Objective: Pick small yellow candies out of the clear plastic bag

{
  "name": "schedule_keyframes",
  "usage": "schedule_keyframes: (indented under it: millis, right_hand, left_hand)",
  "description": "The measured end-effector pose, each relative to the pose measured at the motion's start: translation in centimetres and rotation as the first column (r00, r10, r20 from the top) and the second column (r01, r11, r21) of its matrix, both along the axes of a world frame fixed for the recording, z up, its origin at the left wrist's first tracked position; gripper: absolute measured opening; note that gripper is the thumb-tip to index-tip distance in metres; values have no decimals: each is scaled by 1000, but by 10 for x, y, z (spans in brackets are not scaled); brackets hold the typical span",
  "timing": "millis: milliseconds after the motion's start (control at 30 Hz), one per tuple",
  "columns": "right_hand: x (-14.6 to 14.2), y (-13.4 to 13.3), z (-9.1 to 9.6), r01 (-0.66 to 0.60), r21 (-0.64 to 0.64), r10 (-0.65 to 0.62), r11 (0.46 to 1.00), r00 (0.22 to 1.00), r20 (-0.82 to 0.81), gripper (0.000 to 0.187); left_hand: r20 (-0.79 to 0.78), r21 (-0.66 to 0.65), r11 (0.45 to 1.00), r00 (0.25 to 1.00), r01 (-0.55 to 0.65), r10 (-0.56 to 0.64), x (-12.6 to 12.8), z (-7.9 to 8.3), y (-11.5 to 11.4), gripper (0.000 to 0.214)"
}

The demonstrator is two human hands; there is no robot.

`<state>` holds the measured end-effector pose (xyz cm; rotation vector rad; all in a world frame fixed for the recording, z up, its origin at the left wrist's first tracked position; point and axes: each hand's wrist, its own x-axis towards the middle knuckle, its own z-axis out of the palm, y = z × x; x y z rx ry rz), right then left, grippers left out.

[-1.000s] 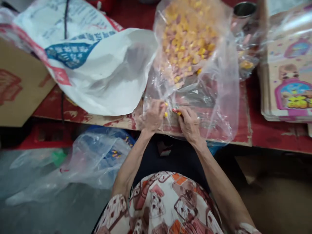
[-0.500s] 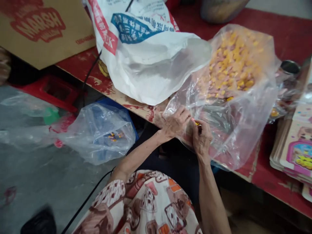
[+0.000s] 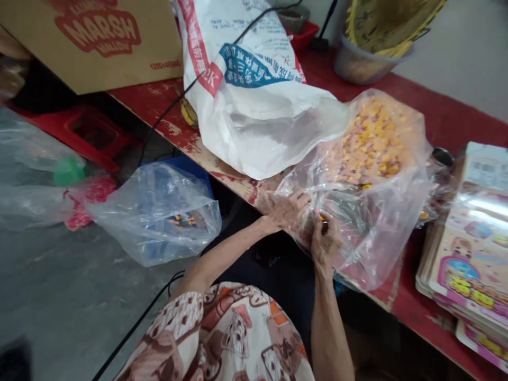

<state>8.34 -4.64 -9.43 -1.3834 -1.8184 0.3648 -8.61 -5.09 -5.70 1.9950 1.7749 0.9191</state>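
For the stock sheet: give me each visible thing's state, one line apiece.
left hand, open, on the clear plastic bag
right hand, pinching a small yellow piece
clear plastic bag, holding yellow and pink pieces
white sack, slumped on the table

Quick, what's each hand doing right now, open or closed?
Left hand: against the clear plastic bag; cannot tell if it grips.
Right hand: closed, pinching a small yellow piece.
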Motion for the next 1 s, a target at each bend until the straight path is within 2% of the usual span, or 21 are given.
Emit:
schedule_keyframes:
  millis: [100,200,300,367,467,533,567,633,700,800,867,933,1000]
  right_hand:
    - [-2,-1,3,93,-16,-93,996,994,-59,69]
    - [-2,0,4,146,-44,-150,988,982,-113,71]
    - [-1,2,3,117,-37,-121,992,987,-103,71]
    - [0,3,0,94,-4,-94,996,990,-100,69]
    - [-1,5,-4,75,40,-69,996,989,-128,63]
    - [-1,5,-6,62,43,-56,997,990,-132,61]
    - [0,6,-6,55,42,-49,998,991,-125,61]
    - [0,6,-7,43,39,-39,998,995,-97,62]
    - [1,6,-7,52,41,-49,998,996,-74,62]
    - [1,5,-9,89,80,-84,993,994,-65,61]
    - [1,4,-10,51,98,-46,994,998,-44,60]
    - [1,4,-10,-49,76,49,996,999,5,58]
    - [2,5,-11,-132,45,130,990,991,42,59]
  left_hand:
    - [170,102,995,985,-4,-13,6,-2,30,16]
    - [413,121,991,911,-63,8,17,-1,78,13]
    - [463,63,995,886,-72,35,21,-2,117,20]
    - [461,77,990,885,-117,69,18,-6,123,21]
    - [411,223,959,909,-173,68,7,-15,97,23]
    - [247,295,951,969,-87,12,1,-19,69,24]
    - [124,282,959,992,-3,-34,-1,-20,56,25]
    - [-102,184,970,985,158,-141,-2,-19,36,28]
    - [-200,119,971,963,207,-181,2,-17,25,34]
    - [-144,155,984,988,86,-64,11,-12,17,43]
    - [-110,118,993,994,18,-5,15,-11,11,44]
    - [-112,19,999,993,42,-39,13,-9,1,43]
    - [-107,-48,996,991,79,-83,0,-7,-14,44]
